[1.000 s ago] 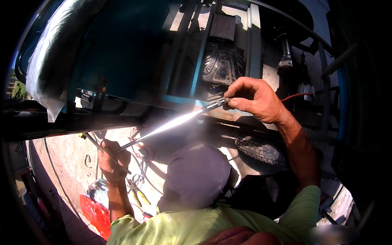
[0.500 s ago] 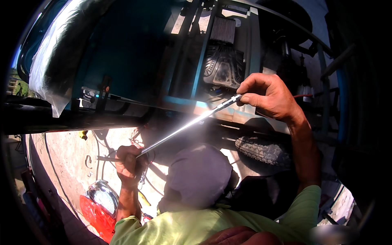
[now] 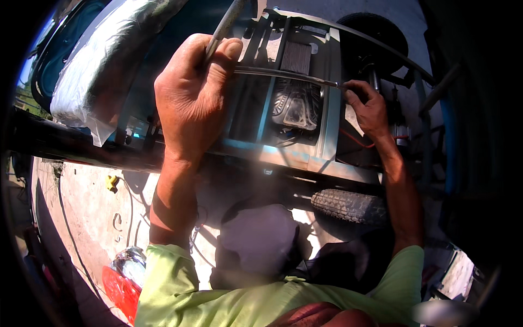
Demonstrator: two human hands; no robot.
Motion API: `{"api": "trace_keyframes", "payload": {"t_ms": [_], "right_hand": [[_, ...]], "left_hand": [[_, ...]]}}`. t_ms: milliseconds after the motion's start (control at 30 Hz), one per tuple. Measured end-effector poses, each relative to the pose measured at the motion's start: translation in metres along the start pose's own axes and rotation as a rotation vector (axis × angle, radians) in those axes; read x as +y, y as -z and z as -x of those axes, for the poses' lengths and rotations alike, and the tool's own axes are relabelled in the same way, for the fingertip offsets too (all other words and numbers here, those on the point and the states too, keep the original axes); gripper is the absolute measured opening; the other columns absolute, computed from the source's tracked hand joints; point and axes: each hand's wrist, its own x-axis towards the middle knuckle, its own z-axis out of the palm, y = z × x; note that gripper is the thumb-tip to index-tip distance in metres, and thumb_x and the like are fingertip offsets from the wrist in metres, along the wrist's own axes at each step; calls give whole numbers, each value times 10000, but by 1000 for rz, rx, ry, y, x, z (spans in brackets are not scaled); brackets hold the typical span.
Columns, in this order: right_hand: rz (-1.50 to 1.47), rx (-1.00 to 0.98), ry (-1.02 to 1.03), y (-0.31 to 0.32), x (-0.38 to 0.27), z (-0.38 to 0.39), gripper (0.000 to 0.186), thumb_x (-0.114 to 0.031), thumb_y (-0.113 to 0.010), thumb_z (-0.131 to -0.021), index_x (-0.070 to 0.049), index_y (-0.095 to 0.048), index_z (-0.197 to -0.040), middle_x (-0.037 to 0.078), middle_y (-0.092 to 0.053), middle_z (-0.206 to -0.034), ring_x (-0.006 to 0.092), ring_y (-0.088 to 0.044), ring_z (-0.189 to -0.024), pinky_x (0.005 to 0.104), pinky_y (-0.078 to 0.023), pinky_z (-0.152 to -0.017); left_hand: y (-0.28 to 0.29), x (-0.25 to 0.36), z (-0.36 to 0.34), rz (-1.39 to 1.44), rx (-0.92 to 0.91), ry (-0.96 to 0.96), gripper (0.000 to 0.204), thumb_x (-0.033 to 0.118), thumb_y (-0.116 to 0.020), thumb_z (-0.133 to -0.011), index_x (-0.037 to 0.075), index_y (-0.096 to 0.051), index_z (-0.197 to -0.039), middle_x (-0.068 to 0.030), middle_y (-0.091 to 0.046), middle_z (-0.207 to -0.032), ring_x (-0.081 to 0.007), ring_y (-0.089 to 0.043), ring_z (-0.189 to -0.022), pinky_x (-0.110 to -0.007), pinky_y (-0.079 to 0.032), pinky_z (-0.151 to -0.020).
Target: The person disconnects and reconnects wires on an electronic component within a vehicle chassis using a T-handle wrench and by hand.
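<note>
A long-shafted metal socket wrench spans the space between my hands. My left hand (image 3: 192, 101), raised and close to the camera, is closed round its near end, where a knurled handle (image 3: 229, 20) sticks up past the thumb. The shiny shaft of the socket wrench (image 3: 289, 74) runs rightward from there. At its far tip, the thumb and fingers of my right hand (image 3: 370, 109) pinch the end; the tip is partly covered by them. Below the shaft lies a blue-painted metal frame (image 3: 261, 148) holding a dark ribbed engine cover (image 3: 297, 109).
A tyre (image 3: 348, 206) stands under the frame at the right, and a dark wheel (image 3: 376, 41) is at the far right. Plastic wrapping (image 3: 92, 60) covers a long part at the left. A red bag (image 3: 120, 291) and a yellow item (image 3: 111, 182) lie on the ground with cables.
My left hand has risen from low left to above the frame, turning the socket wrench nearly level. My right hand has moved slightly up and right, still pinching the tip.
</note>
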Motion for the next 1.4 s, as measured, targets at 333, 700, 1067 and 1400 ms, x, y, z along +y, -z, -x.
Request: {"api": "trace_keyframes", "payload": {"t_ms": [333,700,1067,1400], "right_hand": [[86,-120,-114,-56,27,-24,260,-174,-687,-987,13,-701,-1167,116,-745,-976,159,-697,-910,319,-540,-836],[240,-193,140,-97,87,-106,301,-216,-735,-904,-23,-699,-1131,170,-693,-1165,325,-666,-1092,410,-520,-957],[361,-290,70,-127,99,-125,299,-249,-739,-836,-32,-730,-1043,200,-571,-1400,409,-483,-1362,484,-411,-1133],[182,-407,20,-127,80,-122,420,-312,-611,-998,-37,-641,-1314,207,-644,-1332,390,-563,-1276,488,-406,-1108]], "left_hand": [[-119,-23,-152,-492,247,-679,172,199,-671,-881,82,-683,-755,-142,-686,-712,-347,-688,-699,-485,-496,-659],[-172,-77,-184,-368,28,-652,230,279,-699,-879,65,-750,-814,-170,-725,-790,-367,-722,-787,-550,-513,-808],[-185,-108,-178,-393,-164,-657,126,226,-771,-792,100,-759,-783,-127,-725,-836,-313,-711,-859,-456,-475,-848],[-197,-106,-171,-405,-112,-692,91,170,-726,-752,93,-757,-787,-95,-704,-816,-267,-691,-845,-443,-459,-879]]}}
